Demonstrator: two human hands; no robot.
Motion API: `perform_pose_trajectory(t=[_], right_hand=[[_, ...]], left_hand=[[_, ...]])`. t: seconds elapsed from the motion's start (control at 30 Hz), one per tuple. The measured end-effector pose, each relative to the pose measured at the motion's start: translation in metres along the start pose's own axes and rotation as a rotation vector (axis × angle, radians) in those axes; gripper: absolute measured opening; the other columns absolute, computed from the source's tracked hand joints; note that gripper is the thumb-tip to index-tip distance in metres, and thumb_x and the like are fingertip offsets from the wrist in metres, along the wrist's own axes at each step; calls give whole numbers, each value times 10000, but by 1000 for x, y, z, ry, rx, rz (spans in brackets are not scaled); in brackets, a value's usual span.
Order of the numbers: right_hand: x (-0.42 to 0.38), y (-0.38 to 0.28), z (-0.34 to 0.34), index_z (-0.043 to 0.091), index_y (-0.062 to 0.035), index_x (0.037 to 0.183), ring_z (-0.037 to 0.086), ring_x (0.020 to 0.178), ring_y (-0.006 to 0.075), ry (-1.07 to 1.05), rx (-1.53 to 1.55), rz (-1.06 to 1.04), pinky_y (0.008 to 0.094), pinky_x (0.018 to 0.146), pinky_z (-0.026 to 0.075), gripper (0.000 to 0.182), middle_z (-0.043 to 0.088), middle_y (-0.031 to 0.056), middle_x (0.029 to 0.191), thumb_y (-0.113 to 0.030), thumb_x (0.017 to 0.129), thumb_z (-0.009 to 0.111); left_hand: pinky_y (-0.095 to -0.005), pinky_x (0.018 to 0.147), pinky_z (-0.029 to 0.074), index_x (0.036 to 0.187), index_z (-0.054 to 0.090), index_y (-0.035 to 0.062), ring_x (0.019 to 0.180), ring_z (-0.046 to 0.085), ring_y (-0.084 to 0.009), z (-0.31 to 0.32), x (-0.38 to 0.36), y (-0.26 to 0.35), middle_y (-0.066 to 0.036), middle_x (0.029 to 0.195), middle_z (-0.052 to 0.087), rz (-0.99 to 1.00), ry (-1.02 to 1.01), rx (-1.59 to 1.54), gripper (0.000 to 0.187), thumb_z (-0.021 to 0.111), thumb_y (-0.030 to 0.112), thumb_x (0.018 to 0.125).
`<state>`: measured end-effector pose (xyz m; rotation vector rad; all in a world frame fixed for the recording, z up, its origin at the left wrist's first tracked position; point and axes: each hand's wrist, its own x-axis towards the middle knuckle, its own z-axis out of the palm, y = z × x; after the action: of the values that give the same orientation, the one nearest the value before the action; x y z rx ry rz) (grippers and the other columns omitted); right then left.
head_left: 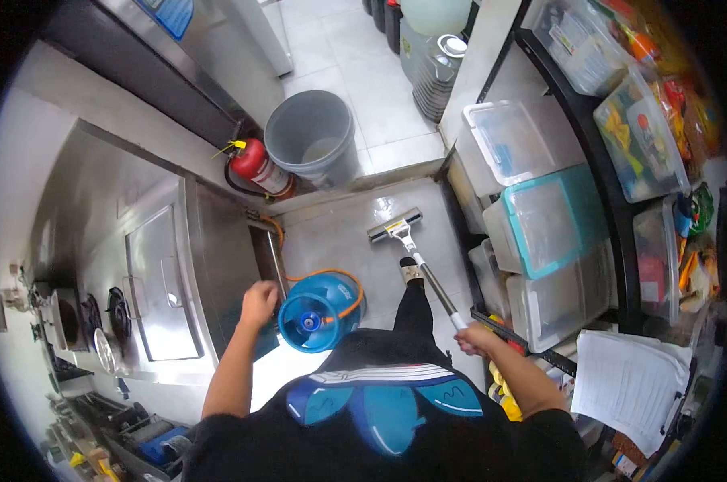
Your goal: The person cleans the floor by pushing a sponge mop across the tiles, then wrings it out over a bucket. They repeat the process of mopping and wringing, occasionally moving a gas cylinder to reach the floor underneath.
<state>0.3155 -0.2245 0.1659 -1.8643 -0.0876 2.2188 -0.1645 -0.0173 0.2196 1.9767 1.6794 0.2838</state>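
Observation:
My right hand [477, 339] is wrapped round the upper end of a squeeze mop's pole [437, 287]. The mop's flat head [395, 225] lies on the wet-looking grey floor, ahead of my shoe [411, 271]. My left hand [260, 304] is curled into a loose fist beside the steel counter, with nothing visible in it. Just right of that hand stands a blue gas cylinder [349, 299] with an orange hose [362, 283] running from its top toward the counter.
A grey bucket [311, 132] and a red fire extinguisher [259, 167] stand ahead by a raised floor edge [363, 183]. Stacked plastic bins [552, 221] fill the black shelving on the right. A steel counter [158, 265] runs along the left. Papers [630, 386] hang at lower right.

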Motion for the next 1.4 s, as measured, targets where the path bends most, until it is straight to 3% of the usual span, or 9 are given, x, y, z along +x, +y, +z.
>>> perform_pose_trajectory(t=[0.17,0.33,0.47,0.6,0.77,0.87,1.1,1.2,1.4], right_hand=[[80,-18,44,483,-50,706,443,400,114,-12,52,-62,258,323,323,107,452,16,523,-103,725,574],[168,-45,75,510,-36,724,505,442,143,-20,-17,-35,282,351,391,111,486,26,549,-96,699,600],[151,-38,101,510,-34,707,468,376,165,162,78,11,293,299,355,78,484,50,527,-72,700,577],[149,-60,109,486,-28,597,413,338,163,127,-57,-147,303,302,340,131,455,75,484,-78,709,531],[129,-83,116,493,-29,648,435,373,153,94,-247,-163,293,316,353,89,463,56,508,-81,705,537],[86,-79,123,505,-21,749,470,412,147,87,-251,-90,297,333,382,93,476,48,534,-76,698,559],[129,-91,172,491,-11,667,470,407,167,55,-296,-94,297,322,372,90,482,56,536,-70,694,553],[168,-93,216,487,-8,661,447,389,177,16,-23,-96,293,315,348,74,469,69,528,-55,689,537],[120,-110,223,482,-4,667,427,385,180,-12,-112,-57,312,319,348,81,452,74,523,-61,707,524]], left_hand=[[-415,818,377,820,605,66,901,531,-296,-38,-87,-18,-108,946,570,82,187,296,133,595,94,690],[-458,947,236,1023,531,109,1115,369,-317,-69,-104,-16,-103,1167,432,-44,289,537,403,645,116,636],[-509,960,211,1143,460,120,1174,309,-345,-81,-103,-28,-144,1251,346,-181,299,590,526,647,153,652],[-581,974,163,1200,404,135,1235,235,-342,-78,-106,-40,-139,1313,278,-329,232,645,592,654,203,667],[-608,984,114,1243,372,142,1263,190,-345,-64,-109,-51,-136,1346,239,-422,213,639,641,649,280,682],[-614,981,108,1243,371,146,1266,184,-345,-63,-110,-58,-139,1350,226,-394,317,591,644,648,298,681],[-621,974,113,1241,369,137,1260,195,-348,-62,-109,-68,-144,1343,244,-399,334,529,651,643,314,677],[-621,969,125,1238,372,136,1254,208,-352,-61,-109,-73,-146,1337,259,-396,348,530,649,641,316,676],[-622,956,152,1231,371,127,1242,223,-355,-63,-108,-73,-147,1322,273,-390,352,517,645,641,315,676]])
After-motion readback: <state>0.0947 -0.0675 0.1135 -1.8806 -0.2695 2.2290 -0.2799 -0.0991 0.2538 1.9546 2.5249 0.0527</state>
